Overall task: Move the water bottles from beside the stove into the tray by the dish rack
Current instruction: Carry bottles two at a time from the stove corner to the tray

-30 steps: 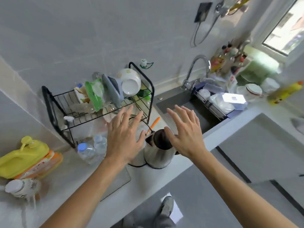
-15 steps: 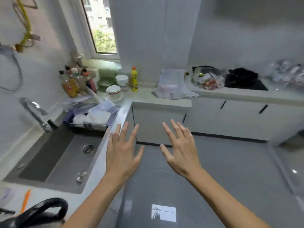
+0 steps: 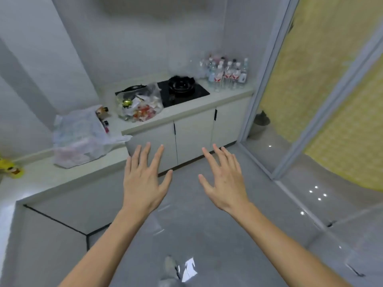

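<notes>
Several clear water bottles (image 3: 227, 74) with red-and-white labels stand clustered on the counter at the far right, just right of the black stove (image 3: 183, 91). My left hand (image 3: 143, 179) and my right hand (image 3: 224, 181) hover in mid-air over the grey floor, fingers spread, holding nothing. Both hands are well short of the counter and the bottles. The tray and the dish rack are out of view.
A clear bag of rubbish (image 3: 139, 106) lies left of the stove, and a white plastic bag (image 3: 83, 135) sits at the counter's corner. White cabinets (image 3: 192, 135) run below. A sliding door frame (image 3: 263, 83) stands right of the bottles. A yellow bottle (image 3: 9, 167) shows at the far left.
The view has swung right, from the dish rack and sink round to the stove counter. Both hands stay spread and empty in front of me.
</notes>
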The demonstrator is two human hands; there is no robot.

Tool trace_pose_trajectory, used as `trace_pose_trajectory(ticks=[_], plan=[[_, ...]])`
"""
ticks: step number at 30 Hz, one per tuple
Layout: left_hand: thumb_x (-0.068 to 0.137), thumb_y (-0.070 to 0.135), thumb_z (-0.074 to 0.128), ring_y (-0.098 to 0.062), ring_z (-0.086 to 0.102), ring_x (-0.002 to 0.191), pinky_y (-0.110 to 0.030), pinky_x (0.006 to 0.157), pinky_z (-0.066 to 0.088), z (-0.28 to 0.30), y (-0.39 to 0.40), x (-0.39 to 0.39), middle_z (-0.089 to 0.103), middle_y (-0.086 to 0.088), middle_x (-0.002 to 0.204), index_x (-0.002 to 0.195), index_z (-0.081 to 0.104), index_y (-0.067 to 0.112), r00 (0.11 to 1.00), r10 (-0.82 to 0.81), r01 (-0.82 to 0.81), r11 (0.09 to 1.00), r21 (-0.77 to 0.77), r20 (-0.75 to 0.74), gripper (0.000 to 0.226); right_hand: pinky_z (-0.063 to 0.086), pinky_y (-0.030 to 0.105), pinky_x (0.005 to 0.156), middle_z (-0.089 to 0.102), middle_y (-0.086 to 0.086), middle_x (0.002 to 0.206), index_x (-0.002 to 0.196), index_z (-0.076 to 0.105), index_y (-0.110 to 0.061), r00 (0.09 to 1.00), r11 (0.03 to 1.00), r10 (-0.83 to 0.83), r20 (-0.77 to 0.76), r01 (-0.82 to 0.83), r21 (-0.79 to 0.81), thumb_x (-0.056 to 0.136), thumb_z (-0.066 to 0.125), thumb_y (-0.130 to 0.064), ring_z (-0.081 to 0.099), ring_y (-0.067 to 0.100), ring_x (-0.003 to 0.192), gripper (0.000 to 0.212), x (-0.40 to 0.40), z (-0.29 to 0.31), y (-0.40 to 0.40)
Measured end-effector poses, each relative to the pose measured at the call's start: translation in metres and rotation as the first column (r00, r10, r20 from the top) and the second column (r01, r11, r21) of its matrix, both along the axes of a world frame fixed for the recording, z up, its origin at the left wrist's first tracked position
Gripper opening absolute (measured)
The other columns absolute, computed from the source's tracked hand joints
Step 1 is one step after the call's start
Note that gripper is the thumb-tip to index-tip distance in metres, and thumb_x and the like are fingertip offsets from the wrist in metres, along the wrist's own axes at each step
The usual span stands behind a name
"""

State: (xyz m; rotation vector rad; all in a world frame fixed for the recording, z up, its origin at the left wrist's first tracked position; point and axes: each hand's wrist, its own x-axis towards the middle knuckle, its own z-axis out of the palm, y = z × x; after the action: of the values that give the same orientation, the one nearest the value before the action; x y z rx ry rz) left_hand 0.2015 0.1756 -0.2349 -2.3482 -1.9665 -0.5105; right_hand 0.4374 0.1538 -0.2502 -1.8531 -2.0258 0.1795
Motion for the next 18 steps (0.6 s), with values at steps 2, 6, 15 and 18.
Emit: trace_pose_trajectory(ticks=[2, 6, 15, 18], plan=[[0.100, 0.064, 0.037, -0.036, 0.019, 0.162, -0.053, 0.132, 0.017, -0.002, 0.043, 0.016, 0.030, -0.012, 0.173, 0.168, 0.028, 0.032, 1.000, -0.026, 0.026, 1.000, -0.011, 0.008, 0.076, 0.009, 0.049, 0.134, 0.016, 0.002, 0.177, 0.169, 0.017, -0.036, 1.000, 1.000, -0.026, -0.003, 0.026, -0.001, 0.102, 0.042, -0.059, 0.012, 0.028, 0.164, 0.075, 0.019, -0.004, 0.035], [0.100, 0.063, 0.036, -0.034, 0.018, 0.163, -0.052, 0.132, 0.018, -0.010, 0.139, 0.051, 0.028, -0.011, 0.174, 0.169, 0.026, 0.031, 0.996, -0.084, 0.084, 0.996, -0.011, 0.030, 0.077, 0.012, 0.047, 0.133, 0.020, 0.003, 0.177, 0.168, 0.022, -0.033, 0.998, 0.997, -0.069, 0.003, 0.069, 0.026, 0.103, 0.047, -0.056, 0.016, 0.028, 0.162, 0.074, 0.049, -0.009, 0.124], [0.104, 0.057, 0.048, -0.031, 0.014, 0.164, -0.049, 0.133, 0.015, -0.004, 0.349, 0.131, 0.026, -0.009, 0.175, 0.168, 0.027, 0.029, 0.976, -0.217, 0.219, 0.975, -0.044, 0.034, 0.074, 0.026, 0.053, 0.128, 0.029, 0.004, 0.173, 0.166, 0.031, -0.029, 0.989, 0.989, -0.147, -0.033, 0.148, 0.015, 0.102, 0.053, -0.052, 0.026, 0.028, 0.159, 0.072, 0.115, -0.005, 0.313], [0.104, 0.057, 0.049, -0.032, 0.016, 0.164, -0.050, 0.132, 0.018, -0.001, 0.406, 0.164, 0.028, -0.008, 0.174, 0.168, 0.027, 0.030, 0.966, -0.252, 0.254, 0.967, -0.026, 0.051, 0.073, 0.028, 0.052, 0.128, 0.030, 0.004, 0.173, 0.166, 0.029, -0.029, 0.981, 0.983, -0.182, -0.067, 0.182, -0.009, 0.101, 0.043, -0.058, 0.027, 0.029, 0.159, 0.073, 0.140, -0.007, 0.355]])
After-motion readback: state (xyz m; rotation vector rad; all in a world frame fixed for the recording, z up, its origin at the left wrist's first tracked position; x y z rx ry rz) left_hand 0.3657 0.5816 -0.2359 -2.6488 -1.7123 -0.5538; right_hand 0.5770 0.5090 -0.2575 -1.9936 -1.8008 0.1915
